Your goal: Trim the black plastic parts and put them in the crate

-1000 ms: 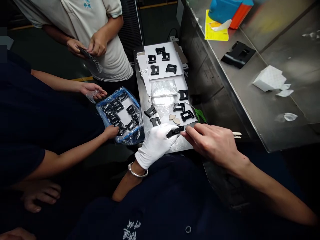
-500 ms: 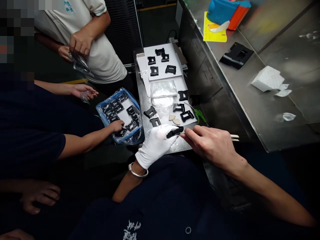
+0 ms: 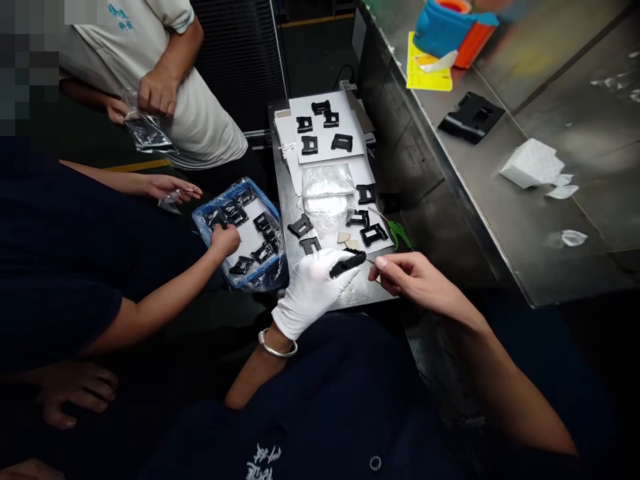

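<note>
My left hand (image 3: 313, 283), in a white glove, is closed around a black plastic part (image 3: 349, 265) with a cut-out shape, held just above the near end of the metal table. My right hand (image 3: 407, 277) is bare, its thumb and fingers pinched together on a thin tool (image 3: 371, 261) whose tip points at that part. Most of this tool is hidden by my fingers, so its kind is unclear. Beyond my hands lie more black plastic frames (image 3: 374, 234) and two small beige pieces (image 3: 343, 237) on white sheets.
Clear plastic bags (image 3: 327, 190) lie mid-table, with a green-handled tool (image 3: 399, 233) at the right edge. A co-worker's hand (image 3: 226, 240) is in a blue plastic-lined crate (image 3: 210, 208) of bagged parts. Another person holds a bag (image 3: 150, 133). A steel counter (image 3: 545, 267) stands right.
My right hand has drawn slightly back and turned, opening a small gap to the black part. The part has tilted a little in my left hand. A co-worker's hand has moved farther into the crate.
</note>
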